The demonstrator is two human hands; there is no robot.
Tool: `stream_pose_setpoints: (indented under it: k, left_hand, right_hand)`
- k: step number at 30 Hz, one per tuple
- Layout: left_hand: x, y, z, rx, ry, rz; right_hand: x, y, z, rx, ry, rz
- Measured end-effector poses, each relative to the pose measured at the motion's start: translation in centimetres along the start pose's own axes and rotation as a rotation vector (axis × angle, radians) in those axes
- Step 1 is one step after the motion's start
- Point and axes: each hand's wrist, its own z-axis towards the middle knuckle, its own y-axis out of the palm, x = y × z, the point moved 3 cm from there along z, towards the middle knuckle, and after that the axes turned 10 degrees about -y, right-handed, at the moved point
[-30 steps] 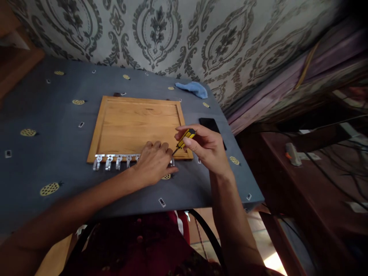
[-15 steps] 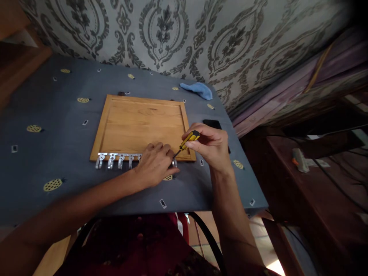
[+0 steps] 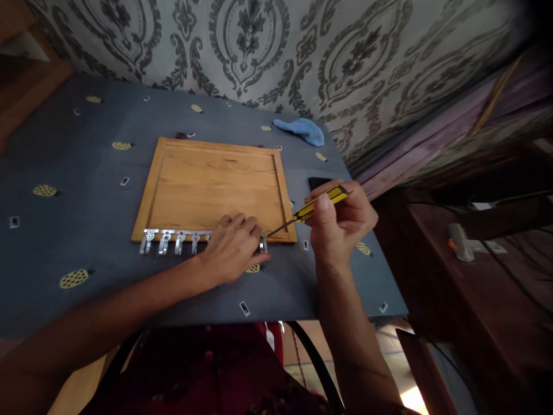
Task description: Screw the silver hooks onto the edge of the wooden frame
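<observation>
A framed wooden board point(image 3: 216, 184) lies flat on the blue patterned tablecloth point(image 3: 78, 173). A metal rack of hooks point(image 3: 173, 239) runs along the board's near edge. My left hand point(image 3: 233, 248) rests palm down on the right part of the rack, fingers curled over it and pressing it to the board. My right hand point(image 3: 341, 222) is closed round a yellow and black screwdriver point(image 3: 309, 210), held low and slanting. The shaft's tip points at the rack's right end, just beside my left fingers.
A crumpled blue cloth point(image 3: 300, 129) lies at the table's far right by the patterned wall. A black phone point(image 3: 317, 183) sits partly behind my right hand. Dark wooden furniture with cables and a small orange-tipped object point(image 3: 458, 242) stands to the right of the table.
My right hand has drawn back to the right and the screwdriver has tipped from steep to nearly flat. The left hand has stayed on the hook rack.
</observation>
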Motion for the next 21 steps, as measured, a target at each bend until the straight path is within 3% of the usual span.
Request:
stream_pose_setpoints:
  k: [5,21]
  left_hand:
    - [0.01,0.1,-0.03,0.008,-0.001,-0.002]
    - [0.12,0.04,-0.06,0.009,0.0,0.012]
  right_hand:
    - [0.08,0.2,-0.25,-0.138,-0.008,-0.071]
    - [0.2,0.95,-0.36,-0.249,-0.073,-0.087]
